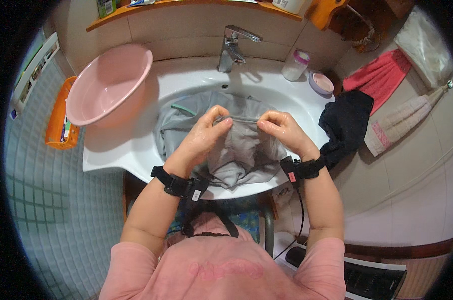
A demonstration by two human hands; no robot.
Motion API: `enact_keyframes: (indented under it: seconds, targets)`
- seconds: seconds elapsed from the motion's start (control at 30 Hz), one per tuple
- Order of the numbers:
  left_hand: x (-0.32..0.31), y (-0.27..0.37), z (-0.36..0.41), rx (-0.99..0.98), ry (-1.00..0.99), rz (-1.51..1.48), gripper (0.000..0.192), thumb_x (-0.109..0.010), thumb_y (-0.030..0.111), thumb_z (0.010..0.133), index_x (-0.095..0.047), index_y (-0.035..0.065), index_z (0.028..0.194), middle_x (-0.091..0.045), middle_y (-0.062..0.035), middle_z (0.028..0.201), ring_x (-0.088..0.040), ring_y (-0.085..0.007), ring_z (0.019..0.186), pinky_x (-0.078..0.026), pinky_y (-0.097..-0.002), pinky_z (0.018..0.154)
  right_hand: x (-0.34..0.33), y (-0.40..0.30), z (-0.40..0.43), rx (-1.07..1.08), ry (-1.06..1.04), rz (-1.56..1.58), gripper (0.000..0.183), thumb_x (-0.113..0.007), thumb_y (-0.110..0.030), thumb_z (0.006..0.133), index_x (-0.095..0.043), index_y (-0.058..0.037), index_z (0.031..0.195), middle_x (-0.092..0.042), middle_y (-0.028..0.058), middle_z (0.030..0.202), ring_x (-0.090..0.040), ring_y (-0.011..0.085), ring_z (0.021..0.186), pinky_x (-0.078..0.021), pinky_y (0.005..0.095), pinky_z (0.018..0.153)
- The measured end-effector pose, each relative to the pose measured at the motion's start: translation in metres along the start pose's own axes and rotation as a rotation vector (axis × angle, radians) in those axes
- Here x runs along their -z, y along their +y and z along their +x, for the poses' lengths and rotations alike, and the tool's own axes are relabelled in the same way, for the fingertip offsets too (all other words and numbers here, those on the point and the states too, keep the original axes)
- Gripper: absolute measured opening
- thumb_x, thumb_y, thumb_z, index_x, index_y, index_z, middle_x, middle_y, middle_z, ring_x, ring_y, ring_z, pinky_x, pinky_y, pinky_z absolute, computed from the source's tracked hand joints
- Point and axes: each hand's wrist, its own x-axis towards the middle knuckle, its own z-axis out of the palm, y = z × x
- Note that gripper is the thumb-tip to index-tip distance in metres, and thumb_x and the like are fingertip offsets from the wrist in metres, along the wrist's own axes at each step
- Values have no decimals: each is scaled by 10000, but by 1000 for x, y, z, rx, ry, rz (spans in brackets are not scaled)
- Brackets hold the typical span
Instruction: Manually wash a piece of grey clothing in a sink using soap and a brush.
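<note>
A wet grey garment (237,150) fills the basin of the white washbasin (136,157), and part of it hangs between my hands. My left hand (207,133) pinches its edge between thumb and fingers, left of the middle. Opposite it, my right hand (281,129) pinches the same edge, so a short stretch of fabric runs between them. Both hands look wet. A green strip (183,109) shows on cloth at the basin's left. The chrome faucet (230,50) stands behind the basin; the drain is hidden under the cloth.
A pink plastic basin (110,86) leans on the left counter, beside an orange basket (63,131). At the right are a lidded jar (296,65), a soap dish (321,83) and dark cloth (343,123) hanging over the sink's edge. A cable (302,210) trails from my right wrist strap.
</note>
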Motion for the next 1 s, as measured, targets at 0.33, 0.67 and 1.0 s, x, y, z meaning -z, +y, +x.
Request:
enact_keyframes:
  seconds: [0.33,0.67,1.0]
  targets:
    - [37,48,22,-419,101,-190,111,-531,134,891,-492,73,976,-557,-13,846,-541,-93,760,-450,-229,665,36,24,5,132,48,-656,320,-612,-295,755,-529,13,740,-533,124,706,-455,278,644,-394,353,632]
    - [70,15,10,-114,339,82,153,-543,179,876,-556,31,913,-517,8,815,-453,-69,749,-380,-198,680,76,44,26,-256,103,97,261,-596,-310,843,-570,-50,835,-526,-34,741,-456,79,700,-377,240,663]
    - [81,-1,12,64,320,75,130,-530,180,884,-547,52,871,-538,11,779,-487,-70,682,-409,-215,604,74,69,49,-447,53,114,198,-553,-228,848,-560,-49,763,-448,-43,629,-394,77,571,-328,238,505]
